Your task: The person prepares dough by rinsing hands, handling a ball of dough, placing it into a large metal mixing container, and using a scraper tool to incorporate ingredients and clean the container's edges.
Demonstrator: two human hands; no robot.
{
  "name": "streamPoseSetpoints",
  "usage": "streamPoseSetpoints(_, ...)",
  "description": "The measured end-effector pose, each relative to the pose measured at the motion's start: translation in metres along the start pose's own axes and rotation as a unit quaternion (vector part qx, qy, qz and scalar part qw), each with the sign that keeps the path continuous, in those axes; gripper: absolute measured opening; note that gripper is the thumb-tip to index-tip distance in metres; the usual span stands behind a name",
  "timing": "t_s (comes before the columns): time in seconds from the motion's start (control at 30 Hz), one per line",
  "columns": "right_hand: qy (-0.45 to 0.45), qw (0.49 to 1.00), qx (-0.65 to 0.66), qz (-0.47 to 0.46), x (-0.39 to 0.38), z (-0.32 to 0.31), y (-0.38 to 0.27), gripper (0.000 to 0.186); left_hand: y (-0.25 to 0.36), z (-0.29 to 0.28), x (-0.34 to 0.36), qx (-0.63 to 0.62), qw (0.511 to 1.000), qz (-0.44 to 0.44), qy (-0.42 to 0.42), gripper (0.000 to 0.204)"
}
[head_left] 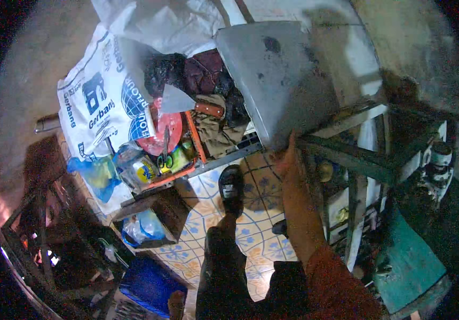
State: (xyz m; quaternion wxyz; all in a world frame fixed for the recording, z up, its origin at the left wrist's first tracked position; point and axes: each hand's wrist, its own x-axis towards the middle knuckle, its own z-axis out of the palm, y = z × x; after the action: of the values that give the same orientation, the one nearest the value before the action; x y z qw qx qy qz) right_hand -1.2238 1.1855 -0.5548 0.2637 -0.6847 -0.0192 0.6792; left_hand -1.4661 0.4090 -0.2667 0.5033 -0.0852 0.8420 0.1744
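My right arm reaches up from the lower right, and my right hand (287, 156) is at the near corner of a large grey board (277, 69). Its thumb lies along the edge and the other fingers are mostly hidden, so the hand appears to grip the board. Only a small part of my left hand (176, 305) shows at the lower edge, beside a blue plastic container (152, 282); its fingers cannot be made out. Left of the board, a knife with a brown handle (210, 110) lies on brown cloth (216, 133) and dark bundled bags (203, 72).
An orange-rimmed basket (196, 138) holds a red round dish (168, 130), scissors (164, 158) and a clear jar (143, 170). A white printed sack (88, 88) covers the left. Below stands a wooden box (173, 216); right are a wooden frame (347, 154) and green panel (411, 261).
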Motion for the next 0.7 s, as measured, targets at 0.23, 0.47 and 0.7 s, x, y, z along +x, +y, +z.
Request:
streamPoseSetpoints(0.23,-0.145,0.972,0.183,-0.03,-0.042,0.021,-0.031,0.068,0.05,0.024,-0.012,-0.023,0.999,-0.046,-0.008,0.032)
streamPoseSetpoints(0.47,-0.106,0.955,0.248,-0.122,-0.091,0.061,-0.096,0.055,0.125,0.025,-0.042,0.033,0.999,-0.033,-0.023,0.033)
streamPoseSetpoints(0.7,-0.119,0.933,0.246,-0.235,-0.104,0.084,-0.282,0.051,0.19,0.04,-0.05,0.053,0.997,0.003,-0.054,0.033)
